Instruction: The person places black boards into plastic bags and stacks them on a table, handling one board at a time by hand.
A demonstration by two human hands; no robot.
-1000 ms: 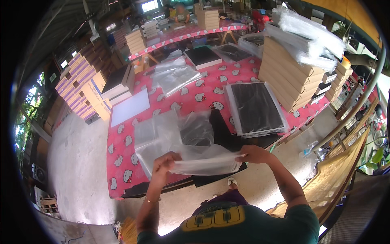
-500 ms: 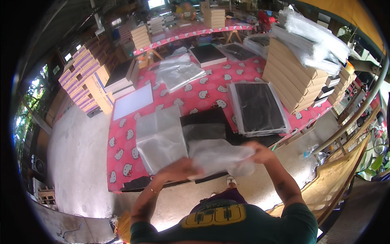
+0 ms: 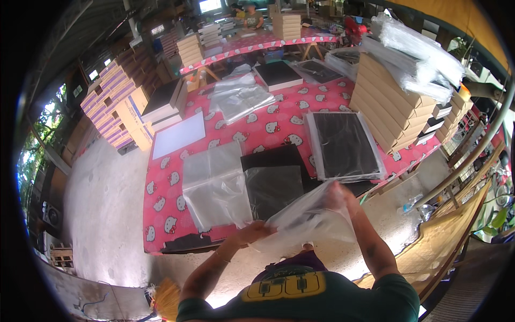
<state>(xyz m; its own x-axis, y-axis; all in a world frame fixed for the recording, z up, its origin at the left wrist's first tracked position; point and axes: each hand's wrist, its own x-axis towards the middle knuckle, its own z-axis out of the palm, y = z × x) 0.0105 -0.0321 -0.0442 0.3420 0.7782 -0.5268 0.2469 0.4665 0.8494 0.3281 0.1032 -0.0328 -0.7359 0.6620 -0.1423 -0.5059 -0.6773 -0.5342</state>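
Clear plastic bag held up, slantwise, at near edge of table.
Left hand pinches bag's left end; right hand at far right end, veiled by film, grip cannot be told. Bag thin, crumpled, translucent; contents unclear. Judged progress: dark stack at right already wrapped; flat clear bags at left appear unfilled.

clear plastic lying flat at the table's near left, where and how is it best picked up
Likely best to pinch the flat plastic by its near edge, coming from the front of the table. It lies thin and flat, so an edge offers the easiest hold, and this one lies nearest. The left hand is close but on another bag.
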